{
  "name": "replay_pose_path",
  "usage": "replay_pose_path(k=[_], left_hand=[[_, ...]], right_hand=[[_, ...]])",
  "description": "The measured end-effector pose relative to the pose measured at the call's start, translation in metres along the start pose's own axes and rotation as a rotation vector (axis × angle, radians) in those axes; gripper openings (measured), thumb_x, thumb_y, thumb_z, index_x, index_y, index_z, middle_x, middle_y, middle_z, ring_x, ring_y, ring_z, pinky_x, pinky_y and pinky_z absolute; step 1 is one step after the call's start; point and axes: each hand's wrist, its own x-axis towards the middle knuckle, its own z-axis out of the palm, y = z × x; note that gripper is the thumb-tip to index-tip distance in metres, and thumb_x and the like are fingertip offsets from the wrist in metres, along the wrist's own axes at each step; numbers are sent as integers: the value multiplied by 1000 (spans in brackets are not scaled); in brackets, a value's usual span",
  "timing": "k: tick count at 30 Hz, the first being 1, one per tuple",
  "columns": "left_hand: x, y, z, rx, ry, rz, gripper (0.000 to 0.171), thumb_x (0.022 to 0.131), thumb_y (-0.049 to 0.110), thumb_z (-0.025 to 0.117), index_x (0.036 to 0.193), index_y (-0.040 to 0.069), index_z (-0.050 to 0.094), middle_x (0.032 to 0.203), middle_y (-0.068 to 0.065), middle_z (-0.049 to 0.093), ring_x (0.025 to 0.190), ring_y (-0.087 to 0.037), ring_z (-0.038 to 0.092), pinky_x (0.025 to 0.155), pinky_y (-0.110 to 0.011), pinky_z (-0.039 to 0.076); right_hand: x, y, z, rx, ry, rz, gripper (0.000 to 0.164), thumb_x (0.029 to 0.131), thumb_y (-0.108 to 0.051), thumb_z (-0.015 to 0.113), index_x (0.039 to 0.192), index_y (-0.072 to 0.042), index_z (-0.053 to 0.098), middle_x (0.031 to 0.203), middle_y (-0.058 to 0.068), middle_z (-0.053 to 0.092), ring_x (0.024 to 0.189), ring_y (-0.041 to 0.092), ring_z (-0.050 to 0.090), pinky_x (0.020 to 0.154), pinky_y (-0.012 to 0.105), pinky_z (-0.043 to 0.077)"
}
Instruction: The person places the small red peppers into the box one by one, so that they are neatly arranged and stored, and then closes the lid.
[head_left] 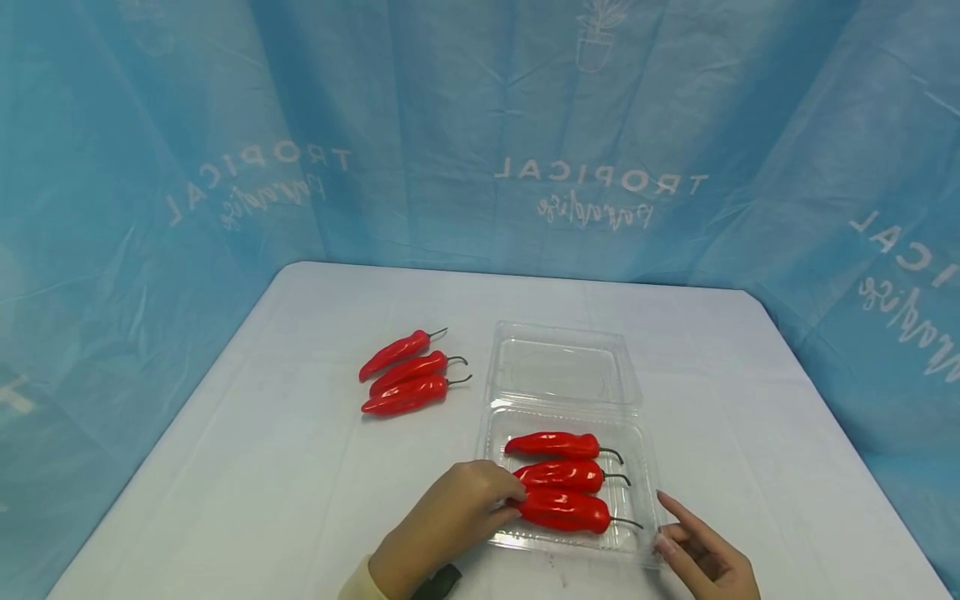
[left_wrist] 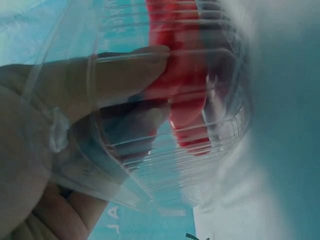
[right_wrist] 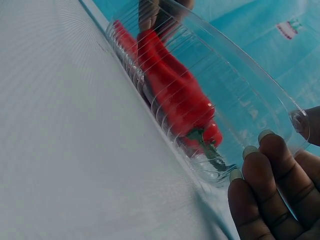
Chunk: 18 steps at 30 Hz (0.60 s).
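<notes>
A hinged clear plastic box (head_left: 633, 433) lies opened out with its lid (head_left: 557, 367) folded back. Inside its tray are three red chili peppers with thin dark stems, among them the back one (head_left: 551, 444) and the middle one (head_left: 562, 476). My left hand (head_left: 468, 504) reaches over the tray's left side and pinches the tip of the front pepper (head_left: 566, 510). In the left wrist view, its thumb and fingers (left_wrist: 145, 65) show through the ribbed wall. My right hand (head_left: 705, 550) touches the tray's front right corner, its fingertips (right_wrist: 252, 155) loosely bent against the plastic.
Three more red peppers (head_left: 408, 372) lie side by side on the white table (head_left: 262, 467), left of the box lid. Blue curtains (head_left: 450, 125) with printed lettering hang behind the table and at both sides. A dark band (head_left: 437, 583) shows at my left wrist.
</notes>
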Motion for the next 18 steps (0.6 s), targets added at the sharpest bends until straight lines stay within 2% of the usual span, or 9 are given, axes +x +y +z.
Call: replay_pose_path(k=[5,11,18], left_hand=[[3,1,-2,44,-24,6,22,83,18,88,104,15,82,97,9,78,86,0,70,87,-15,54],[3,-1,-2,35,-53,11,24,82,20,88,105,16,81,99,10,77,88,1,70,88,-15,53],[3,-2,-2,46,-48,46,25,83,25,88,106,17,81,99,11,77,86,4,69,88,-12,52]], right_hand=[[1,-2,1,-4,1,15,43,97,-8,70,137,4,61,86,5,72,67,17,66,61,27,58],[0,-1,1,25,-8,40,43,98,-10,70,137,4,60,88,7,72,71,18,67,64,27,58],[-1,-3,-1,37,-14,65,44,99,-13,70,138,3,60,90,9,71,72,19,68,67,26,59]])
